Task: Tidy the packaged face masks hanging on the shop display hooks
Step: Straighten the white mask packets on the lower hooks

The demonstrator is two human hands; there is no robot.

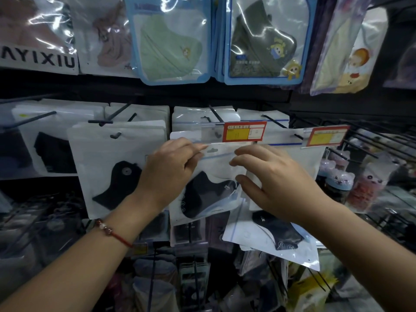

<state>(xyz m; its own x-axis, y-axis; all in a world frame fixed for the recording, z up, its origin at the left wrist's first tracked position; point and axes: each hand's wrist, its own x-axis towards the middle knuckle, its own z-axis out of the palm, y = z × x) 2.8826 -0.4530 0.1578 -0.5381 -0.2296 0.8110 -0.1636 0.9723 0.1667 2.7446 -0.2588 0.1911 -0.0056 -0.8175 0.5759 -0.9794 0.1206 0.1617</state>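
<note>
A white packet with a black face mask (207, 194) hangs just below the middle hook, whose tip carries a red and yellow price tag (244, 131). My left hand (167, 170) pinches the packet's top left corner. My right hand (272, 179) rests on the packet's right side with thumb and fingers spread at its top edge. A second black-mask packet (276, 235) hangs tilted under my right wrist. Another packet with a black mask (108, 172) hangs on the hook to the left.
Blue-edged packets with a green mask (171, 39) and a dark mask (263, 39) hang on the row above. A second price tag (327, 135) sits on the hook to the right. Bare black hooks (369, 143) jut out at the far right. More packets fill the lower rows.
</note>
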